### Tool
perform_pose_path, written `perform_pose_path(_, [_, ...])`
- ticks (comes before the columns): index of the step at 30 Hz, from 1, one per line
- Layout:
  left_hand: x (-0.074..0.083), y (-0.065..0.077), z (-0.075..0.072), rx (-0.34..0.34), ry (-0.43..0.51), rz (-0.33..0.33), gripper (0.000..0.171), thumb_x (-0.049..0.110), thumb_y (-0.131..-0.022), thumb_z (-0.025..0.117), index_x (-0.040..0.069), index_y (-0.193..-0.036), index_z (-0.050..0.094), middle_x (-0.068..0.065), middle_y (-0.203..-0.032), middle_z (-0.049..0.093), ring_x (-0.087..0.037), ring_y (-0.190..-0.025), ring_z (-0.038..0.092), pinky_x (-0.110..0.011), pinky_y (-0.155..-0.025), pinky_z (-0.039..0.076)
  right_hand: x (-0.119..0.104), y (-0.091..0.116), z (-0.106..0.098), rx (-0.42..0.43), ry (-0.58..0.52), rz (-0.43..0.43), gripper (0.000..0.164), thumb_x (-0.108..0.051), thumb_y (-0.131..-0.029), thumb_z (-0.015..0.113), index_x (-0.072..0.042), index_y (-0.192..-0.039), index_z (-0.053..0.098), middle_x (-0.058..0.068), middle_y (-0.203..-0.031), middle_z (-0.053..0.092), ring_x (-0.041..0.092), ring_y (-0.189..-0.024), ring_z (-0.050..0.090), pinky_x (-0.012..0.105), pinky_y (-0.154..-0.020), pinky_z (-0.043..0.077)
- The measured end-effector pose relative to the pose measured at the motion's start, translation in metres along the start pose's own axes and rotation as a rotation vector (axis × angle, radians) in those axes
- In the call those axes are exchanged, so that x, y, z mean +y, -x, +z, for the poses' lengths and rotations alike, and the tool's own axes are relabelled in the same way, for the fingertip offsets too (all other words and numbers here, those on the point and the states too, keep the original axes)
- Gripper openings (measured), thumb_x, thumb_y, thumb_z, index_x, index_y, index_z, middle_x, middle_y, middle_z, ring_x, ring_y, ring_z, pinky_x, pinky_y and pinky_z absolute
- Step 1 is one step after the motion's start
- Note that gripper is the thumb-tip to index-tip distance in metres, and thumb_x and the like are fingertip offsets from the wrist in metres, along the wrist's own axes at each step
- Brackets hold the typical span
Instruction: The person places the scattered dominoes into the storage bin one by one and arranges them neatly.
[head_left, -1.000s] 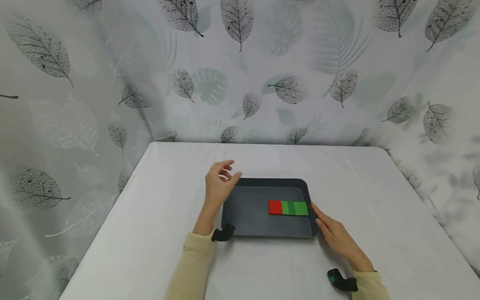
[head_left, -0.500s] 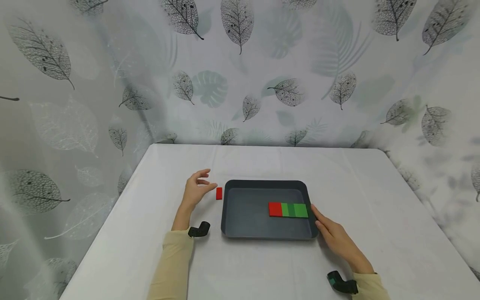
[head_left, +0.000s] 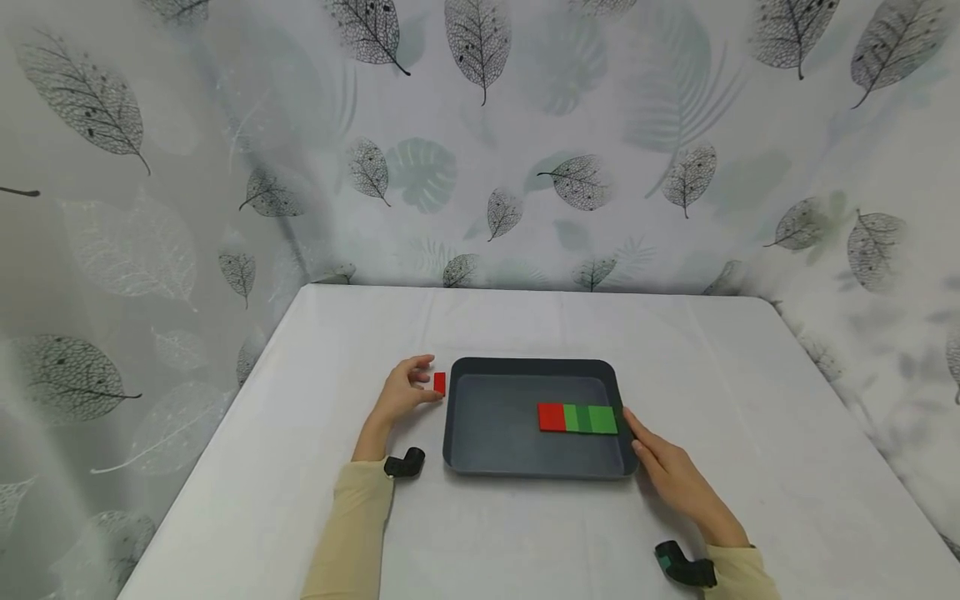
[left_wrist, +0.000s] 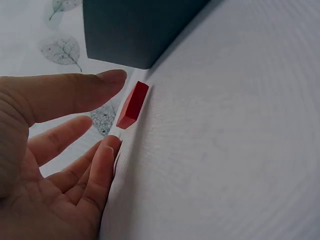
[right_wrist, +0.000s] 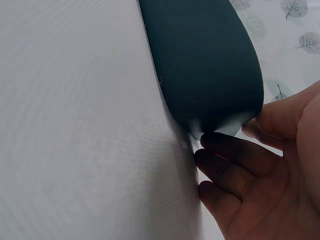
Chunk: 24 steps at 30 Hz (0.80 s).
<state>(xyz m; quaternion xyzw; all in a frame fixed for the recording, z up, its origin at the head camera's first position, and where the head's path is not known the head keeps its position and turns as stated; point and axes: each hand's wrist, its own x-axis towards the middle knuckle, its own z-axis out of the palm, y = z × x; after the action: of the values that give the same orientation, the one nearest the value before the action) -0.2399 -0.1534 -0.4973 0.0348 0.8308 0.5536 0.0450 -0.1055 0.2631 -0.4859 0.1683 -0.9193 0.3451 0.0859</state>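
A small red block (head_left: 439, 383) lies on the table just left of the dark grey tray (head_left: 495, 450). My left hand (head_left: 399, 392) is around it, thumb on the near side and fingers on the far side. In the left wrist view, a gap shows between the thumb (left_wrist: 112, 79) and the red block (left_wrist: 133, 105). Inside the tray, a red piece (head_left: 551, 417) and a green banded strip (head_left: 591, 419) form one row near the right wall. My right hand (head_left: 671, 471) touches the tray's right side with its fingertips, against the outer wall (right_wrist: 215, 75) in the right wrist view.
A white cloth covers the table (head_left: 525, 533), and leaf-patterned curtain (head_left: 495, 167) surrounds it at the back and sides. Dark wrist cameras sit on both forearms, the left one (head_left: 405, 463) beside the tray's near left corner.
My left hand has moved left from over the tray's far left corner, then slightly right around the red block, which now shows on the table. The right hand and the tray stay in place.
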Motion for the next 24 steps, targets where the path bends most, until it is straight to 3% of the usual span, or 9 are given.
perform_pose_path(10, [-0.0018, -0.0018, 0.0051, 0.052, -0.1, 0.03, 0.066, -0.006, -0.065, 0.082, -0.002, -0.127, 0.061, -0.022, -0.115, 0.06, -0.028, -0.091, 0.059, -0.026, -0.078, 0.046, -0.0018, 0.0001, -0.0005, -0.004, 0.006, 0.002, 0.046, -0.008, -0.102, 0.047, 0.001, -0.146, 0.04, 0.025, -0.144, 0.047, 0.042, -0.125, 0.045, -0.004, -0.096, 0.018])
perform_pose_path(18, [-0.004, -0.0032, 0.0071, 0.071, -0.153, 0.055, 0.052, -0.006, -0.067, 0.082, -0.008, -0.116, 0.066, -0.021, -0.122, 0.057, -0.031, -0.097, 0.062, -0.024, -0.077, 0.048, -0.0007, 0.0003, -0.0002, 0.003, 0.006, -0.011, 0.046, -0.008, -0.102, 0.048, 0.001, -0.146, 0.041, 0.025, -0.144, 0.047, 0.017, -0.129, 0.039, -0.004, -0.097, 0.018])
perform_pose_path(24, [-0.0032, -0.0032, 0.0081, 0.077, -0.151, 0.063, 0.044, -0.007, -0.068, 0.081, -0.009, -0.11, 0.068, -0.019, -0.123, 0.057, -0.03, -0.103, 0.061, -0.027, -0.081, 0.049, -0.0013, -0.0003, -0.0001, -0.004, 0.015, -0.003, 0.046, -0.007, -0.102, 0.047, 0.002, -0.146, 0.041, 0.025, -0.143, 0.047, 0.035, -0.126, 0.043, -0.004, -0.096, 0.018])
